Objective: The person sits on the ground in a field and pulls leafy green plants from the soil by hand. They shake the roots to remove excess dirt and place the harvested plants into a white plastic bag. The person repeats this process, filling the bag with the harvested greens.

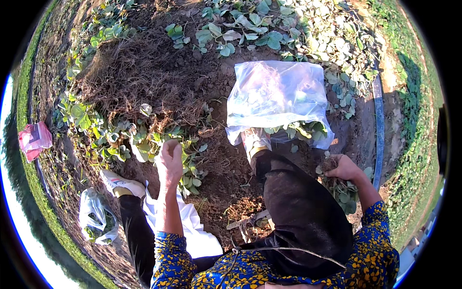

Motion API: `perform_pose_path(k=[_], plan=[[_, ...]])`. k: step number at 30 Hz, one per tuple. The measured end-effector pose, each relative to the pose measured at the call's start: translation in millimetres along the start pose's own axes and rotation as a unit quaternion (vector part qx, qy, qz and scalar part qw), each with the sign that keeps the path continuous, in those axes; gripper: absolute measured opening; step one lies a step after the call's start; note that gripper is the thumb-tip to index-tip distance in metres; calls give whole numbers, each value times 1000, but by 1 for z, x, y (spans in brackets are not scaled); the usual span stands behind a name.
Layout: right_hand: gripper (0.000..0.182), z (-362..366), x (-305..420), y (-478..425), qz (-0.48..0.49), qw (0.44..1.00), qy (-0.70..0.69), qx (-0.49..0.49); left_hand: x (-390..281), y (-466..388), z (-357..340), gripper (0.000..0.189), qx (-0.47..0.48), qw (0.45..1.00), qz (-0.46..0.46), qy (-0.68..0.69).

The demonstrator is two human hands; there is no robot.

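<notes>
My left hand [169, 160] is over the near edge of a heap of uprooted strawberry-like plants. Its fingers are curled at the green leaves [140, 146]; whether they pinch a stem I cannot tell. Brown tangled roots [144, 79] spread across the far side of that heap. At the right, beside my bent knee, my right hand [343, 168] grips a plant bunch [344, 197] by its root end, leaves hanging below. A clear plastic bag [278, 92] lies in front of my shoe, with green leaves [303, 128] showing at its near opening.
A second clear bag holding greens [98, 216] stands left of my leg, with a pink bag [35, 139] farther out. White sheeting [195, 224] lies between my legs near a wooden stick [249, 219]. A blue-grey hose [378, 126] runs along the right.
</notes>
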State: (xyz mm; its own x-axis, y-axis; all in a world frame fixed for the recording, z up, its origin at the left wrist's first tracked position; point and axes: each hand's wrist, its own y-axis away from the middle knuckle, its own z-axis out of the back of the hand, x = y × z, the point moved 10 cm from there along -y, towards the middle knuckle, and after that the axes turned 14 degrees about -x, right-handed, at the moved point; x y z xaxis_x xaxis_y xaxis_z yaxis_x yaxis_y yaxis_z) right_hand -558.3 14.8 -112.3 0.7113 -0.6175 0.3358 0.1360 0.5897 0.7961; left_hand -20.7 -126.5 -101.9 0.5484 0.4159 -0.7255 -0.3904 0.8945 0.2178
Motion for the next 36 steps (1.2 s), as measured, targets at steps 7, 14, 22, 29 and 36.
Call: perform_pose_path(k=[7,14,22,29,36], plan=[[56,-89,-7,-59,1,919,216,-330,-68,37,-42,15,48,936,-316,-144],[53,-56,69,-11,180,940,231,-177,-22,33,-34,32,85,893,-286,-337],[17,-43,246,-4,199,962,-173,76,-42,42,7,19,71,923,-284,-249],[64,-221,303,-53,105,900,-175,385,-28,58,19,19,71,995,-57,-50],[53,-231,333,-66,112,856,-376,337,18,79,-10,16,94,961,152,209]])
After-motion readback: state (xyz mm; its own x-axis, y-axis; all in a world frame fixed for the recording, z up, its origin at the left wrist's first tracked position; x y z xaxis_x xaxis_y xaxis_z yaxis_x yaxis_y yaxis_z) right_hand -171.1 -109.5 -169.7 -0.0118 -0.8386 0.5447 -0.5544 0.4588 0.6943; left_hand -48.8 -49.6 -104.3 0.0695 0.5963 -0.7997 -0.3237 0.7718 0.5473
